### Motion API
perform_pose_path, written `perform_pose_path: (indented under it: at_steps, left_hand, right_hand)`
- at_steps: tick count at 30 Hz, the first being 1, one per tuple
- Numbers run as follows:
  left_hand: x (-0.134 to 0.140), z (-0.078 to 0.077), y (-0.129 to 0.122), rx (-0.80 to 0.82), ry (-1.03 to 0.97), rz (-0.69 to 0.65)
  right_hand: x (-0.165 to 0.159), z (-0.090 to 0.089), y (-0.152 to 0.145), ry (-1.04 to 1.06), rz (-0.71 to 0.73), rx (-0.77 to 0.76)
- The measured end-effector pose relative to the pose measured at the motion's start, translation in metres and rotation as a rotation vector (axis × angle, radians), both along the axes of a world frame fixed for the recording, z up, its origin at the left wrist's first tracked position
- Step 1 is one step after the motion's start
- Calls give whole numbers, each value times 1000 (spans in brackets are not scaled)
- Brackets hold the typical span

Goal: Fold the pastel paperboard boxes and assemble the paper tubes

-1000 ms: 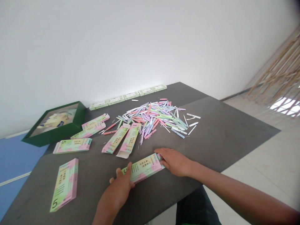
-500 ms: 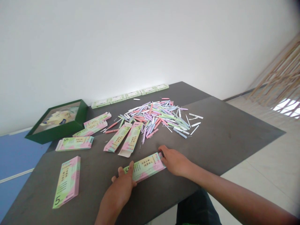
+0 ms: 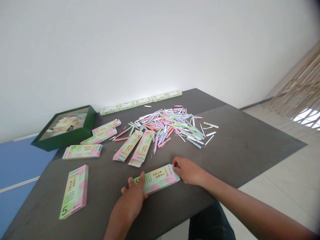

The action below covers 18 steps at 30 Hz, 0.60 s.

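Observation:
A flat green, pink and yellow cardboard box (image 3: 160, 178) marked 5 lies aslant near the table's front edge. My left hand (image 3: 132, 201) is closed round its left end, thumb on the near side and fingers at the far side. At the right end, the bent fingers of my right hand (image 3: 187, 170) pinch the box's end, hiding the flap there. Two similar boxes (image 3: 142, 148) lie just beyond, one with its near end open. A large heap of pastel pens (image 3: 170, 125) spreads behind them.
Another box (image 3: 74, 192) lies at the left front, with several more toward the green tray (image 3: 62, 136), which contains plastic packaging. Several green-and-white boxes (image 3: 143, 101) line the wall. The dark table (image 3: 240, 140) ends at the right above a tiled floor.
The fingers of my right hand have curled in against the box's right end, where the flap showed before. My left hand keeps its hold. The whole view has shifted slightly.

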<state>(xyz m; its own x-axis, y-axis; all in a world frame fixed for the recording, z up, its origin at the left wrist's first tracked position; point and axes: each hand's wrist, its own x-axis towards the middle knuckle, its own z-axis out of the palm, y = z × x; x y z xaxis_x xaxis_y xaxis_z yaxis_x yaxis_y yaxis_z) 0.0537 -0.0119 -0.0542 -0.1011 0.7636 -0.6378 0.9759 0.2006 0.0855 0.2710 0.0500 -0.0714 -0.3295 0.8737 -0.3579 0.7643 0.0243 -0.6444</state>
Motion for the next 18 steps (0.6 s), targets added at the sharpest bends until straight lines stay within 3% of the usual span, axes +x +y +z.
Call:
perform_pose_path:
  at_steps: [4, 9, 12, 18]
  left_hand:
    - [0, 0, 0, 20, -10, 13]
    - [1, 1, 0, 29, -16, 9]
    - [3, 2, 1, 25, -9, 16]
    - [5, 5, -1, 28, -11, 20]
  right_hand:
    - [0, 0, -1, 51, -16, -139]
    - [1, 1, -2, -202, 66, 118]
    - [3, 2, -2, -276, 144, 123]
    - [1, 3, 0, -259, 157, 121]
